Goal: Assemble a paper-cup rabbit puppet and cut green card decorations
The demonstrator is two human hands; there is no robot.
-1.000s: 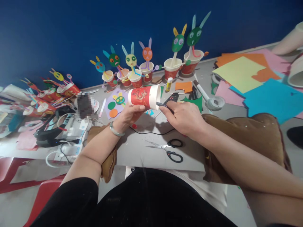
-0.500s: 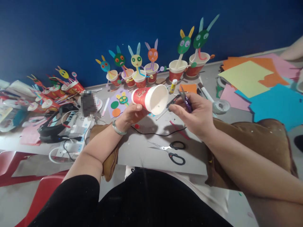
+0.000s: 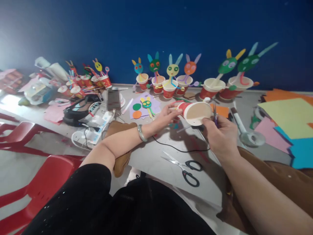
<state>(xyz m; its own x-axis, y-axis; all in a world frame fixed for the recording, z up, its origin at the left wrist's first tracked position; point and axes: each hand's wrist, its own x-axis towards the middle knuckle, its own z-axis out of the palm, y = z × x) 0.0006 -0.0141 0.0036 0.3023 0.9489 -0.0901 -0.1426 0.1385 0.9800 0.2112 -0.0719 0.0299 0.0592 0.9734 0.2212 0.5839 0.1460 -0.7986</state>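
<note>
A red and white paper cup (image 3: 198, 112) is tilted above the table, its open mouth toward me. My left hand (image 3: 166, 119) is at the cup's base end, thumb and fingers against it. My right hand (image 3: 223, 135) grips a purple-handled pointed tool (image 3: 215, 117), which looks like small scissors, with the tip up. The right thumb touches the cup's rim. Below the hands, black-handled scissors (image 3: 182, 164) lie spread on the table. Left of the cup, a purple sheet (image 3: 155, 101) carries a rabbit-like paper face (image 3: 146, 103), a green disc (image 3: 137, 107) and an orange disc (image 3: 137, 114).
Along the blue wall stand several paper cups (image 3: 170, 89) with paper animal heads. Coloured paper sheets (image 3: 285, 116) and a tape roll (image 3: 254, 138) lie right. A power strip (image 3: 97, 130) and black headset (image 3: 80, 109) lie left. A cable (image 3: 171, 147) crosses the table.
The view has swung left, so the scene sits further right. The cup has come to my right thumb, and my left hand's fingers are straighter against its base.
</note>
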